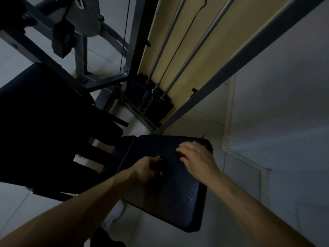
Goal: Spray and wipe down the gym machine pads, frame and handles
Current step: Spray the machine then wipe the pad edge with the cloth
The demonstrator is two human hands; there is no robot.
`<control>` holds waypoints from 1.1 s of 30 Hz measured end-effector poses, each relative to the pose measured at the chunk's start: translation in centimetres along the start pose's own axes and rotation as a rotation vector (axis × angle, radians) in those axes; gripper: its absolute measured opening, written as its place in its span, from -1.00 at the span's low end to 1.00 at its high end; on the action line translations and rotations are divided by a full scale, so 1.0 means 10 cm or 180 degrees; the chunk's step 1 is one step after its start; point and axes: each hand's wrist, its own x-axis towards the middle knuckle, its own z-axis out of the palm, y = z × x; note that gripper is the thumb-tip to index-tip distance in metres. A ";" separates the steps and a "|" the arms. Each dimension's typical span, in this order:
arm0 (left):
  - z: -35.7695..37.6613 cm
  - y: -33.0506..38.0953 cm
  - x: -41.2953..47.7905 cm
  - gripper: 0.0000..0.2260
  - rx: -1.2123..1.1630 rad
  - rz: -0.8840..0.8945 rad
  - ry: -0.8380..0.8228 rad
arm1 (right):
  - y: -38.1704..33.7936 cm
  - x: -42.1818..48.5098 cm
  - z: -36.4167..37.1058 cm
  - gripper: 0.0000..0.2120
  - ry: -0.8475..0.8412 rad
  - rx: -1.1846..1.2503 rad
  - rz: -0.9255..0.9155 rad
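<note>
I can read no text; the pale marks on the weight stack (147,102) are too small and dim.

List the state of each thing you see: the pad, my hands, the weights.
Seat pad: wet, droplets near its right edge.
Left hand: on the pad; too dark to tell its grip.
Right hand: on the pad, fingers bent; grip unclear.
Weight stack: down, at rest.
</note>
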 end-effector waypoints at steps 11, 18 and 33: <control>-0.27 0.07 0.14 -0.59 0.0182 -0.0001 -0.0015 | -0.05 -0.24 0.09 -0.61 0.0118 -0.0390 -0.0107; -0.31 -0.15 0.21 -0.22 0.0411 -0.0462 -0.0111 | 0.17 0.40 0.17 -0.56 0.0200 -0.0755 0.0233; -0.37 -0.77 0.49 0.05 -0.0173 -0.0919 -0.0103 | 0.09 0.69 0.33 -0.61 0.0019 -0.0596 0.0307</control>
